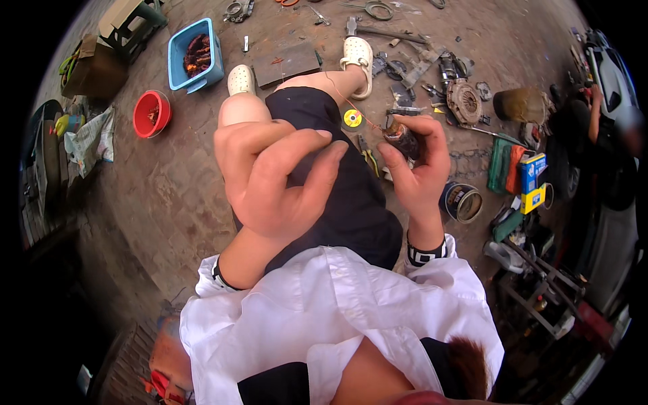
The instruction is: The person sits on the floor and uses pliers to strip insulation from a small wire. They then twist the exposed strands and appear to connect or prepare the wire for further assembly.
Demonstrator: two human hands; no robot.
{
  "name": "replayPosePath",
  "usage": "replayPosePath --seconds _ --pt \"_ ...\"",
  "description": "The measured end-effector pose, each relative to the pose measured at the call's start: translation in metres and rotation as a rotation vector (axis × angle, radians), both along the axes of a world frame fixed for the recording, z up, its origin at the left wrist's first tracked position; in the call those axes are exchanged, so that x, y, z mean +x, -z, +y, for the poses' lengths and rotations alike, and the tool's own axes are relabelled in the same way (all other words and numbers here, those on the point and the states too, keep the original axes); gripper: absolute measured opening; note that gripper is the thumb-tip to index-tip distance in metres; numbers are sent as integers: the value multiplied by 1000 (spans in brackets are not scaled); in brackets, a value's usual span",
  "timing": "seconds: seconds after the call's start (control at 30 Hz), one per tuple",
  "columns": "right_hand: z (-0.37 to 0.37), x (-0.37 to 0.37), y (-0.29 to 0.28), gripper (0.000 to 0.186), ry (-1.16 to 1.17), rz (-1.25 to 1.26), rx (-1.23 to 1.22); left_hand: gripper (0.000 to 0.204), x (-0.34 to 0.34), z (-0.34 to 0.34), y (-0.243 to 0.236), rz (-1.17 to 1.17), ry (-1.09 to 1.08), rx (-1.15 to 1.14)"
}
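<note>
In my right hand [425, 148] is a short, dark reddish-brown cylinder [401, 140], gripped between thumb and fingers. A thin copper-coloured wire [344, 98] runs from its upper end up and leftward over my leg. My left hand [277, 175] hangs over my lap, its fingers curled and thumb tip close to the index fingertip. Whether anything thin lies between those tips I cannot make out. Beyond my hands, pliers [368, 155] with yellowish-green handles and a yellow disc [352, 118] lie by my leg.
A blue tub [214, 67] holds reddish-brown coils; a red bucket [138, 115] stands nearer. Past my feet are a flat board [297, 65] and a hammer [385, 31]. Metal parts, including a round clutch-like plate [464, 101], and a tin can [462, 202] lie right. Another person's arm [595, 111] shows far right.
</note>
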State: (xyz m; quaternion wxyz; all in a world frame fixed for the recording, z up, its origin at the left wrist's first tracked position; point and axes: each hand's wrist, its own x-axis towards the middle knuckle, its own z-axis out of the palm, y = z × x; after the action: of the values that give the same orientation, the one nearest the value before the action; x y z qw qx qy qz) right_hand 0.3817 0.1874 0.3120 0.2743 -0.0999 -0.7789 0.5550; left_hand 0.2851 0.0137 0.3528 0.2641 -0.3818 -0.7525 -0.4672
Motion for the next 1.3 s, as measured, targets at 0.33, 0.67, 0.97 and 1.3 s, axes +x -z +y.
replayPosePath --seconds 0.33,0.67,0.97,1.3 --pt "-13 1 4 39 -22 47 -106 13 20 31 34 -882 310 314" --pt "-5 2 10 43 -50 216 158 16 21 30 23 -1367 606 523" --pt "3 10 12 46 50 302 418 16 23 15 34 -1239 788 500" --pt "15 8 11 38 32 432 598 13 17 12 27 -1211 761 301"
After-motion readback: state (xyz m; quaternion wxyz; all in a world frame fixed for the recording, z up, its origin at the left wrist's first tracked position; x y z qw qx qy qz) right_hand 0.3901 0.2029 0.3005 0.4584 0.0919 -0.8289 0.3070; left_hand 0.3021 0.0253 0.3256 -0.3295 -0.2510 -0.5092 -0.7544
